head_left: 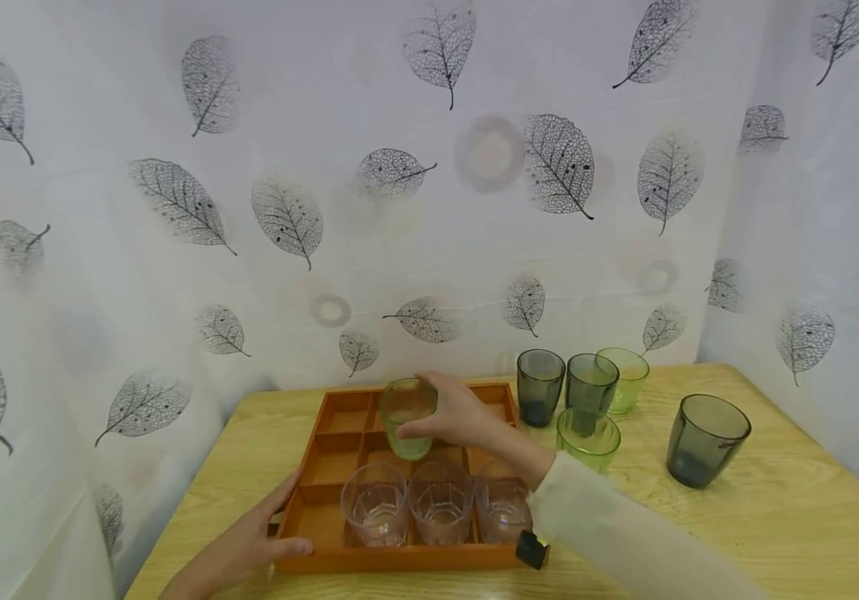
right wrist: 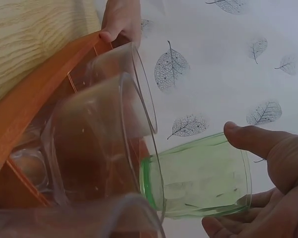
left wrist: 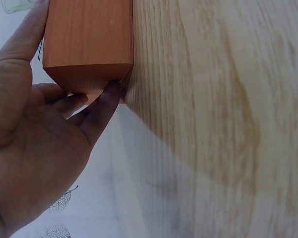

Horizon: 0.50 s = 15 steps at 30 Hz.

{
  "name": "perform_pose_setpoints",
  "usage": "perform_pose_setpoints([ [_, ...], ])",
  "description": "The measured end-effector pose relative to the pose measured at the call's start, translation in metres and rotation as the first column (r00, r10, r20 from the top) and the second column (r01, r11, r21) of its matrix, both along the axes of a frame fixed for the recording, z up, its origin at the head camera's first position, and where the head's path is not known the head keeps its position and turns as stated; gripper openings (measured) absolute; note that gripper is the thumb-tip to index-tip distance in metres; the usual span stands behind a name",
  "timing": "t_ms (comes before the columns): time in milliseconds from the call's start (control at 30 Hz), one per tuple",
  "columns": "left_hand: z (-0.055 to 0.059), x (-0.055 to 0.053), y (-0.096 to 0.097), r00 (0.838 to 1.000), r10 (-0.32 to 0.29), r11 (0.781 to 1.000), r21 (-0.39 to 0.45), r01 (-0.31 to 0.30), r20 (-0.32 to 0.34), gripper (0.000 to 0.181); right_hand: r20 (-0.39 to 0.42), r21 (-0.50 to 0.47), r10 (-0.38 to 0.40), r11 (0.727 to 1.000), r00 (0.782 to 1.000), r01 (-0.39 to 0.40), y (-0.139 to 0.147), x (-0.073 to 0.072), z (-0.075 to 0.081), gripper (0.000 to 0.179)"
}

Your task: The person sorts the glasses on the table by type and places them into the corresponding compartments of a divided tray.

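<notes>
My right hand (head_left: 466,421) holds a light green glass (head_left: 403,410) between thumb and fingers, upright over the back middle part of an orange-brown wooden divided tray (head_left: 324,504). In the right wrist view the thumb lies on one side of the green glass (right wrist: 203,176) and fingers on the other, near its rim. The left hand (head_left: 252,542) grips the tray's near left corner, its fingers against the wooden side (left wrist: 89,34) in the left wrist view. Three clear glasses, left (head_left: 375,504), middle (head_left: 441,504) and right (head_left: 500,500), stand along the tray's front row.
Right of the tray stand two dark grey glasses, (head_left: 540,387) and another dark glass (head_left: 590,383), with a green glass (head_left: 627,379) behind and another green glass (head_left: 588,437) in front. A third dark glass (head_left: 706,442) stands farther right on the wooden table (head_left: 796,517). A leaf-patterned curtain (head_left: 429,250) hangs behind.
</notes>
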<state>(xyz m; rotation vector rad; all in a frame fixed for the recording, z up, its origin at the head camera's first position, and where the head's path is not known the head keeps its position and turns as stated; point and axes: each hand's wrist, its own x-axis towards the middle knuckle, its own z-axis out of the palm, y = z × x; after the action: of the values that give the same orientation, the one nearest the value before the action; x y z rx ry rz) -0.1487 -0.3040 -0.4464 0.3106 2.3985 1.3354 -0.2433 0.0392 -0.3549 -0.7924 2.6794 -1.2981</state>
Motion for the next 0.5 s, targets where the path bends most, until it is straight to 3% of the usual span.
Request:
perform_pose_setpoints([
  [500,-0.001,-0.001,0.000,1.000,-0.008,1.000,0.002,0.008,-0.004,0.102,0.040,-0.005,0.029,1.000,0.999,-0.029,-0.024,0.002,-0.015,0.093],
])
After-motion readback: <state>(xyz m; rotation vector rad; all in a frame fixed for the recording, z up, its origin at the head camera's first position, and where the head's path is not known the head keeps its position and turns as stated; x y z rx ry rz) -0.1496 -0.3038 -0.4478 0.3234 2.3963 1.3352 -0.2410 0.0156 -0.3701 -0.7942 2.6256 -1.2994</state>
